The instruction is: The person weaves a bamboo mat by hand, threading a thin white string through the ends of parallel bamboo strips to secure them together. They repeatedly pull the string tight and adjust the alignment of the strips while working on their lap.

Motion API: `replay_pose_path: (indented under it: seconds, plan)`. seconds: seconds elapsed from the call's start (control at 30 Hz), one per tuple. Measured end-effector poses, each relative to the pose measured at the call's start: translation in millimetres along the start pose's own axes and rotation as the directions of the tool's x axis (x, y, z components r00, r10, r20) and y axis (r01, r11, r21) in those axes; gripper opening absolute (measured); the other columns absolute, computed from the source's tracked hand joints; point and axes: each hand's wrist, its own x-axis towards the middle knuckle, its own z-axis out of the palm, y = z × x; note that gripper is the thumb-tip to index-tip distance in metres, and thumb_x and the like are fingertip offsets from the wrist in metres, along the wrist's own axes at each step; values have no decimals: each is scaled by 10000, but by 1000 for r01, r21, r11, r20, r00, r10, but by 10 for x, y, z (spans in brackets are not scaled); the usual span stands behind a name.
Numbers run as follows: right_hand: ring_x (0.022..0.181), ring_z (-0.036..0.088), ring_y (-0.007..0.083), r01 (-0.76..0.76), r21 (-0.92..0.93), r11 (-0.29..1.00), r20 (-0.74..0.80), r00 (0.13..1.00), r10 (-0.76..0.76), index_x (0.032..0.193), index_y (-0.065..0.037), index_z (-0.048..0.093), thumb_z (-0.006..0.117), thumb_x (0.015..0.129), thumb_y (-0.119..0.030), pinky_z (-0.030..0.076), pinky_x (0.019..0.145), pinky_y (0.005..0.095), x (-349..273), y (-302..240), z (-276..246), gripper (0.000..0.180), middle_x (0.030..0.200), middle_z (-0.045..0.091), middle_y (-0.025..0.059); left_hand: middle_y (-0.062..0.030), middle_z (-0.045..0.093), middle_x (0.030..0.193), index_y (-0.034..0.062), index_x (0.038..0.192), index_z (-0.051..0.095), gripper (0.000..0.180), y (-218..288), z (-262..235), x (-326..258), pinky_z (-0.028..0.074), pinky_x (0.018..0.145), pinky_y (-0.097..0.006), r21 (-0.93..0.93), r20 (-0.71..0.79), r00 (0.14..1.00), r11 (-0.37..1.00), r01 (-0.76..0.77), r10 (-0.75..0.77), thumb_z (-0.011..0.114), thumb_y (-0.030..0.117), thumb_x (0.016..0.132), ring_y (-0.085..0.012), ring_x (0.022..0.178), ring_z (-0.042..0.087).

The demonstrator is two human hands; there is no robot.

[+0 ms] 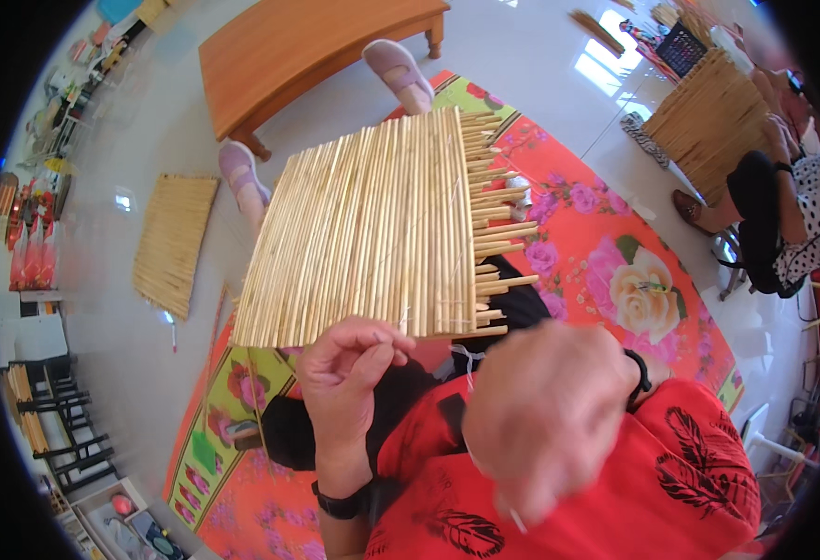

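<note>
A panel of pale straw-coloured stalks [363, 224], laid side by side, lies across my lap. Its right edge is a crosswise strip of stalks [452, 215], past which uneven stalk ends [503, 233] stick out. At the panel's near edge my left hand [344, 373] is closed in a pinch; what sits between thumb and finger is too small to make out. My right hand [550, 411] is raised above my red shirt, curled and blurred by motion, with a tiny pale tip showing at its fingers. White thread [470, 355] shows between the hands, under the near edge.
Under me lies a red floral mat [587, 224]. An orange wooden table [307, 47] stands ahead, near lilac shoes [394, 63]. Another stalk panel [175, 243] lies on the floor at left. At right, a seated person [792, 205] holds a similar panel [708, 121].
</note>
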Motion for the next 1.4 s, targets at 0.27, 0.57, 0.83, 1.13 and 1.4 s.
replay_pose_path:
  seconds: [0.27, 0.57, 0.83, 1.13, 1.4]
  plan:
    - [516, 591, 226, 219, 244, 945, 129, 958, -256, 870, 58, 702, 702, 974, -49, 414, 435, 331, 54, -7, 212, 149, 735, 617, 130, -138, 715, 943, -4, 989, 701, 106, -160, -46, -149, 602, 714, -325, -59, 18, 992, 990, 125, -124, 749, -6, 895, -264, 893, 732]
    - [506, 569, 255, 238, 287, 928, 159, 943, -292, 889, 65, 688, 687, 984, -49, 391, 426, 352, 81, 20, 240, 148, 716, 579, 130, -159, 723, 931, -1, 990, 691, 128, -257, -122, -195, 588, 701, -331, -86, -36, 989, 986, 142, -146, 762, 64, 905, -263, 860, 727]
    - [505, 567, 243, 227, 338, 913, 159, 943, -293, 898, 60, 699, 687, 978, -38, 394, 425, 343, 164, 35, 226, 127, 722, 590, 126, -160, 720, 942, 5, 985, 682, 118, -255, -111, -200, 577, 712, -326, -143, -58, 984, 977, 156, -166, 750, 71, 914, -255, 867, 718]
    - [452, 532, 188, 373, 102, 922, 43, 925, -379, 826, 55, 699, 695, 959, -12, 361, 393, 312, 125, 72, 286, 149, 656, 583, 96, -143, 719, 954, 15, 996, 679, 91, -236, -145, -194, 572, 723, -325, -180, -70, 980, 969, 169, -184, 727, 64, 937, -242, 870, 713]
    - [418, 495, 147, 413, 9, 911, -41, 910, -413, 759, 54, 685, 674, 939, 41, 319, 371, 286, 198, 1, 400, 181, 604, 539, 62, -139, 722, 946, 26, 994, 682, 83, -235, -136, -178, 569, 718, -322, -190, -55, 985, 970, 153, -166, 727, 69, 939, -239, 862, 713]
